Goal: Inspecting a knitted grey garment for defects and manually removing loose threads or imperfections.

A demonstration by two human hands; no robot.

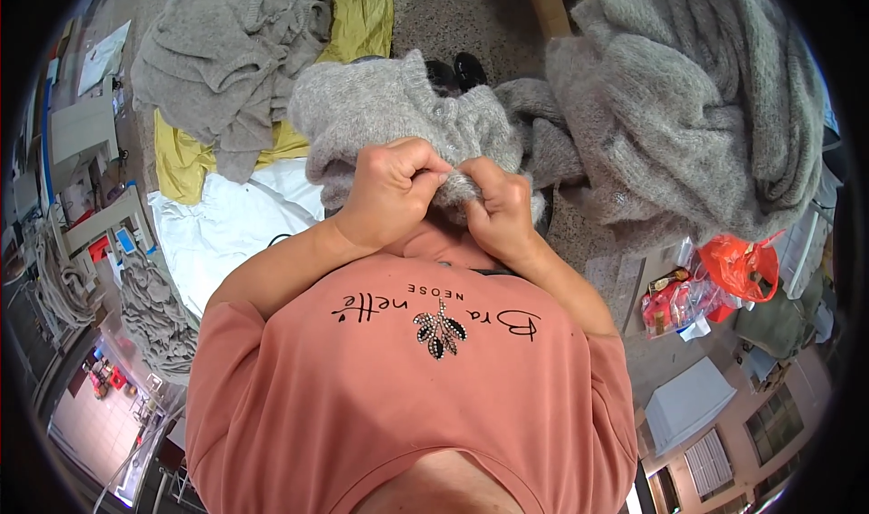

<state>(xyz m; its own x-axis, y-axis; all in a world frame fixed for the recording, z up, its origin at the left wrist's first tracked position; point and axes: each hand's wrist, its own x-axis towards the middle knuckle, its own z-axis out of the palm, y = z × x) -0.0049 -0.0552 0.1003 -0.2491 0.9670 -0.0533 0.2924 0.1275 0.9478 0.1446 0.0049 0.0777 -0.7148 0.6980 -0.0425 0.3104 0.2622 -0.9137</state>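
A fuzzy grey knitted garment [362, 107] lies bunched over my lap, in front of my chest. My right hand [498, 208] pinches a fold of this knit between thumb and fingers. Closed in a pinch, my left hand [396, 186] meets the right fingertips at the same fold. Whatever sits between the left thumb and forefinger is too small to make out. Part of the knit is hidden behind both hands.
A heap of grey knits [235, 52] lies far left on yellow sheeting [186, 161], near a white sheet [226, 233]. More grey knits [670, 116] pile up at the right. Beyond them are a red plastic bag [742, 265] and a white box [690, 404].
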